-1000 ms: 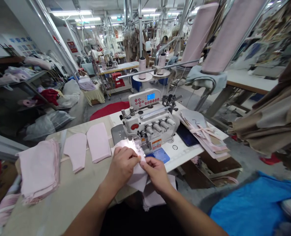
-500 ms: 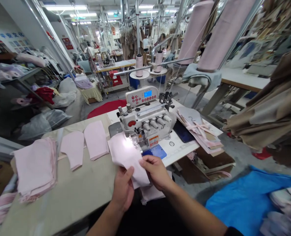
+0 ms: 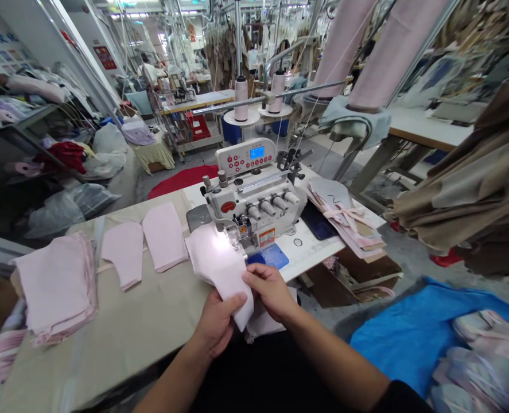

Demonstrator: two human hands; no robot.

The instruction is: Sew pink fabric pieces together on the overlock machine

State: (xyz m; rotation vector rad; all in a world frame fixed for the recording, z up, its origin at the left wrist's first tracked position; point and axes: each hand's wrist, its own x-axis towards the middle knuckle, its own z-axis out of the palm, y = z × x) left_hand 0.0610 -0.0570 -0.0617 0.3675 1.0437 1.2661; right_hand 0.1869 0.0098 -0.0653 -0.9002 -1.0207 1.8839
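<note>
A pale pink fabric piece (image 3: 213,261) reaches from the lit needle area of a white overlock sewing machine (image 3: 254,201) down to both my hands. My left hand (image 3: 220,321) pinches its lower left edge, thumb on top and the fingers underneath. On the right edge, my right hand (image 3: 269,289) grips the cloth between thumb and fingers, just in front of the machine. The far end of the cloth lies at the presser foot, whose exact contact I cannot make out. Beneath my right hand hangs more pink cloth (image 3: 267,318).
Left on the table lie a pink fabric stack (image 3: 56,287) and two cut pieces (image 3: 125,252). Right of the machine are a dark phone (image 3: 321,221) and a tied bundle of pattern pieces (image 3: 349,215). Thread cones (image 3: 241,100) stand behind. A blue sheet (image 3: 404,332) covers floor at right.
My left hand has shifted along the cloth's lower edge, and the lower end now looks narrower and more folded. My right hand keeps its grip. The whole view has tilted slightly.
</note>
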